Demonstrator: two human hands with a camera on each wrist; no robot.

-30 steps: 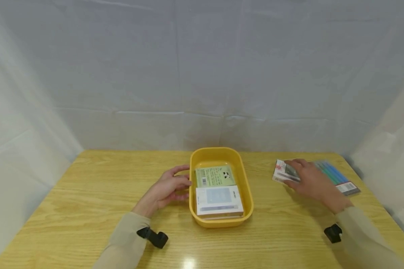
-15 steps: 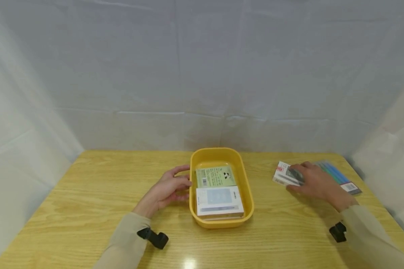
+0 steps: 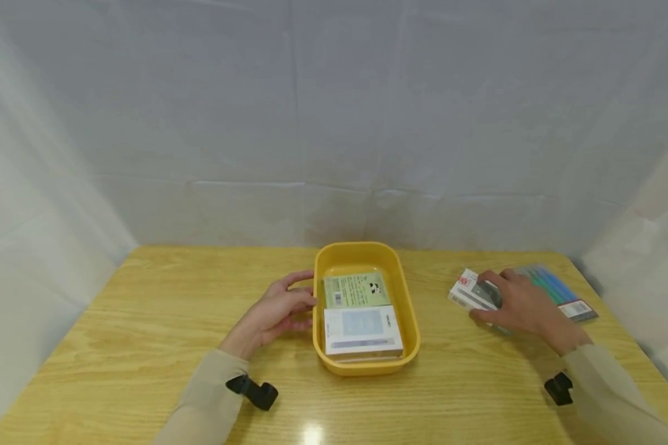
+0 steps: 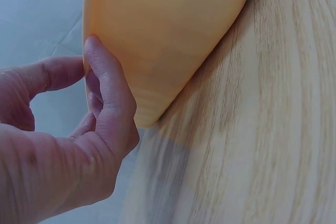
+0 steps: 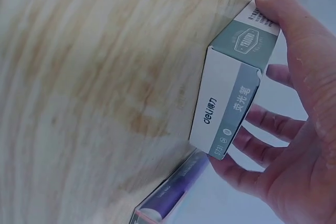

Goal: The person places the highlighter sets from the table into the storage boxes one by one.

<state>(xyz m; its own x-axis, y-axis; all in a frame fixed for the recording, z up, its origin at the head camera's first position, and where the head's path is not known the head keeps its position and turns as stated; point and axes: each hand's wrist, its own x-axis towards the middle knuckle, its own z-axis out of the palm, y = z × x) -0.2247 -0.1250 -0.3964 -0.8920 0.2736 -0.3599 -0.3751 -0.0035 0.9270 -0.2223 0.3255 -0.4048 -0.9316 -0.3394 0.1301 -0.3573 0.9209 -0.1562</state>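
A yellow plastic tub stands mid-table. My left hand holds its left rim, thumb at the edge and fingers against the outer wall, as the left wrist view shows. To the right, my right hand grips a white and grey-green highlighter box between thumb and fingers. Part of that box lies hidden under the hand in the head view. Whether it rests on the table or is slightly raised, I cannot tell. Close by in the right wrist view is a package with a purple marker.
Inside the tub lie a green packet with a panda picture and a white box nearer the front. A clear pack of blue and green pens lies right of my right hand. White sheeting hangs behind the wooden table.
My right hand has shifted slightly to the right, and the highlighter box has turned a little clockwise in the head view. The left hand and the tub look unmoved.
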